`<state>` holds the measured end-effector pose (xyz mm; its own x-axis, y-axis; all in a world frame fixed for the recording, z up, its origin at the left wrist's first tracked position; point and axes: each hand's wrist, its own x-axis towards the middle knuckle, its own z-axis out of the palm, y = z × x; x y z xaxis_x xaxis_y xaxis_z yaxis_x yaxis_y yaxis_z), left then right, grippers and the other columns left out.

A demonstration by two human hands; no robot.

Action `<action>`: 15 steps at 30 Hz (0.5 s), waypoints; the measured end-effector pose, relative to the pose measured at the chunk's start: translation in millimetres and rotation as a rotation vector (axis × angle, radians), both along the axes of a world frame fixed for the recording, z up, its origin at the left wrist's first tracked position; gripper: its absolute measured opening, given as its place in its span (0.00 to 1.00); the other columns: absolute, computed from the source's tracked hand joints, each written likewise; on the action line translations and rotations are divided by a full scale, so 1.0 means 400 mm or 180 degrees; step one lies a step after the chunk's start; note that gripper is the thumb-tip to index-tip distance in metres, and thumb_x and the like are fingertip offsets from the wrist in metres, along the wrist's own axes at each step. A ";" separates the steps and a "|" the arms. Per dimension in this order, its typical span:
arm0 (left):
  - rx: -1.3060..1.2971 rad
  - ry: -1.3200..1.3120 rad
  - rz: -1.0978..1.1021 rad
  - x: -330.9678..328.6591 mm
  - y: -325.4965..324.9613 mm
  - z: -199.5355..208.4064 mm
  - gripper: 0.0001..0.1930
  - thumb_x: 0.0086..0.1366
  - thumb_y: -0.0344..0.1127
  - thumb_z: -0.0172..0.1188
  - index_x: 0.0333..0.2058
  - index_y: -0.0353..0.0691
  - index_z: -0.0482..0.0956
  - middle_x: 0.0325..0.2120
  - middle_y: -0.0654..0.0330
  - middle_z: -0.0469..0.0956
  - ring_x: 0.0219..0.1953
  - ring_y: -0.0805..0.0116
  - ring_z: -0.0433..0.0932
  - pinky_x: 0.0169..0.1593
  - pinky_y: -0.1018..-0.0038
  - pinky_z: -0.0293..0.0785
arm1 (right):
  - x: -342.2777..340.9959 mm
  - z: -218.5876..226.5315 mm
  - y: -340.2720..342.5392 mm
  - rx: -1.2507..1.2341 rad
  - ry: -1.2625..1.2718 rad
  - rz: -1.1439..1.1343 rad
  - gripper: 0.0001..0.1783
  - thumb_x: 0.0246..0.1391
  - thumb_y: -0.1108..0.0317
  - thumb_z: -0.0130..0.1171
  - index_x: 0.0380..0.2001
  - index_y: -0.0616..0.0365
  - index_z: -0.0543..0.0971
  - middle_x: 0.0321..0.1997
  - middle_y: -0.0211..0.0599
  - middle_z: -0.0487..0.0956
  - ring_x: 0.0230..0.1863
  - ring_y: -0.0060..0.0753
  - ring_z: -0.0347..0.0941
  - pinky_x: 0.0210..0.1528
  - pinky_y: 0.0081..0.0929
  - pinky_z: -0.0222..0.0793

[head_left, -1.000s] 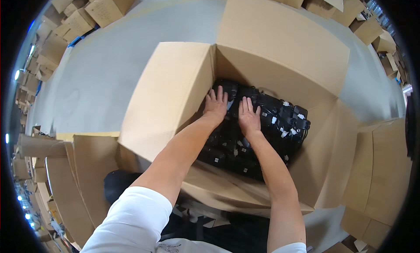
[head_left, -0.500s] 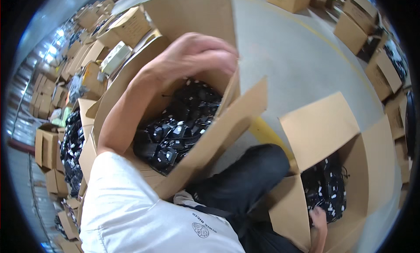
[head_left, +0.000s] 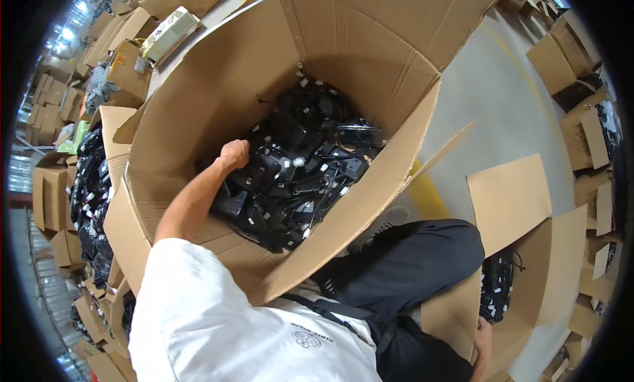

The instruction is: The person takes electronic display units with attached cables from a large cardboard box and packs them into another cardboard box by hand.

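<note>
My left hand (head_left: pixel 234 154) reaches down inside the large cardboard box (head_left: pixel 218 84), its fingers curled closed low over the pile of black plastic parts (head_left: pixel 284 164). Small white connectors and dark cables show among those parts; what the hand grips, if anything, is hidden. My right hand (head_left: pixel 484 337) is at the near side of a smaller open box (head_left: pixel 531 276) on the right, beside bundled black parts (head_left: pixel 495 289). Its fingers look bent closed, but the box edge and my leg partly cover what they hold.
Tall flaps of the large box rise at the back and right. A raised flap (head_left: pixel 512 203) of the smaller box stands near my knee. More cartons (head_left: pixel 49 200) and bagged black parts (head_left: pixel 92 203) line the left. Several boxes (head_left: pixel 584 131) stand along the right.
My left hand has dropped from above the large box's right rim to the left part of the pile inside. My right hand has drawn back from the bundled parts toward the near box edge.
</note>
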<state>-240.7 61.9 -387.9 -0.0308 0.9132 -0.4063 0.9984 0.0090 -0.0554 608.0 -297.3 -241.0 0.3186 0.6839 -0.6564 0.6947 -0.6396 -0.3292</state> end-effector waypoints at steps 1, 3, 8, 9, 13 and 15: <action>-0.0469 -0.0504 0.0091 0.028 0.015 0.036 0.18 0.61 0.45 0.64 0.34 0.31 0.80 0.27 0.45 0.82 0.35 0.48 0.83 0.39 0.57 0.78 | 0.004 0.006 -0.011 -0.0015 -0.0038 -0.0038 0.21 0.57 0.68 0.61 0.50 0.72 0.77 0.26 0.26 0.74 0.28 0.17 0.68 0.32 0.20 0.67; -0.1145 -0.1557 0.0526 0.038 0.024 0.124 0.14 0.64 0.39 0.61 0.31 0.30 0.79 0.17 0.54 0.78 0.20 0.62 0.79 0.28 0.64 0.75 | 0.023 -0.005 -0.029 0.0312 -0.0171 -0.0014 0.23 0.56 0.67 0.61 0.51 0.74 0.76 0.23 0.25 0.68 0.26 0.17 0.63 0.30 0.21 0.64; -0.0789 -0.2900 0.1060 0.083 0.048 0.315 0.12 0.68 0.39 0.56 0.35 0.34 0.79 0.13 0.63 0.71 0.15 0.74 0.69 0.17 0.74 0.60 | 0.064 -0.022 -0.040 0.0259 -0.0151 -0.0307 0.25 0.57 0.67 0.60 0.54 0.75 0.74 0.23 0.28 0.72 0.26 0.18 0.66 0.31 0.23 0.66; -0.0454 -0.2783 0.1242 0.098 0.059 0.311 0.15 0.69 0.42 0.57 0.32 0.34 0.79 0.14 0.63 0.71 0.15 0.74 0.69 0.16 0.74 0.60 | 0.044 -0.017 -0.009 0.0106 -0.0237 -0.0168 0.26 0.57 0.67 0.60 0.54 0.75 0.74 0.23 0.29 0.73 0.26 0.19 0.66 0.31 0.23 0.67; -0.0317 -0.1753 0.0432 0.149 0.084 0.133 0.23 0.68 0.51 0.58 0.28 0.32 0.81 0.15 0.55 0.76 0.18 0.63 0.77 0.24 0.65 0.72 | 0.070 -0.019 -0.008 0.0211 -0.0493 0.0315 0.27 0.57 0.66 0.60 0.55 0.75 0.74 0.22 0.35 0.75 0.25 0.22 0.69 0.33 0.26 0.69; -0.0525 -0.1376 0.0042 0.200 0.053 0.068 0.27 0.65 0.56 0.60 0.28 0.31 0.83 0.17 0.50 0.79 0.22 0.55 0.82 0.32 0.60 0.77 | 0.050 -0.021 -0.001 0.0292 -0.0353 0.0124 0.26 0.57 0.66 0.60 0.55 0.74 0.74 0.22 0.37 0.76 0.26 0.24 0.70 0.33 0.27 0.70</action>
